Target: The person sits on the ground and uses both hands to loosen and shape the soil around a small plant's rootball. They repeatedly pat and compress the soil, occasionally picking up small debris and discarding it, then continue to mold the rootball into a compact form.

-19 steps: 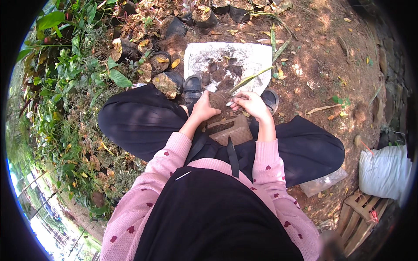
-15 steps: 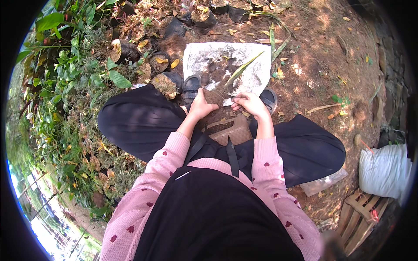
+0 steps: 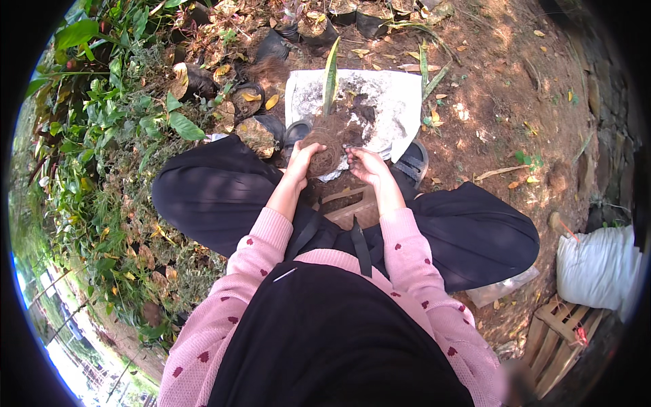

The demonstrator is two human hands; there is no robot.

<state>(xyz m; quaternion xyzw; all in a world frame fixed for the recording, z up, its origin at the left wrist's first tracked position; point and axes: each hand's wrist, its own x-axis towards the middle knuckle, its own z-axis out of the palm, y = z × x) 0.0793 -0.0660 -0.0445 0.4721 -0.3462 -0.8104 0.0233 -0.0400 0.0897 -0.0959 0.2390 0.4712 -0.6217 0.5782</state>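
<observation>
Between the knees, just past a low wooden stool (image 3: 352,207), sits the item in hand: a plant (image 3: 328,129) with a matted brown root ball and one long upright green leaf. Left hand (image 3: 302,157) is cupped around the near left side of the root ball, grasping it. Right hand (image 3: 365,164) is touching the root ball's right side, fingers curled at the roots; whether it pinches anything, I cannot tell.

Condition: root ball is out of any pot and bare of most soil. Loose dark soil lies scattered on the white sheet (image 3: 400,108) spread on the ground just beyond. By judgement, removal and loosening are largely done; no new pot is at the hands, so replanting is not yet begun.

Surroundings: black shoes (image 3: 412,163) at the sheet's near edge; small black pots (image 3: 319,30) far, more pots at far left among dry leaves; green shrubs (image 3: 108,115) left; white sack (image 3: 597,268) and wooden crate (image 3: 559,336) near right.
</observation>
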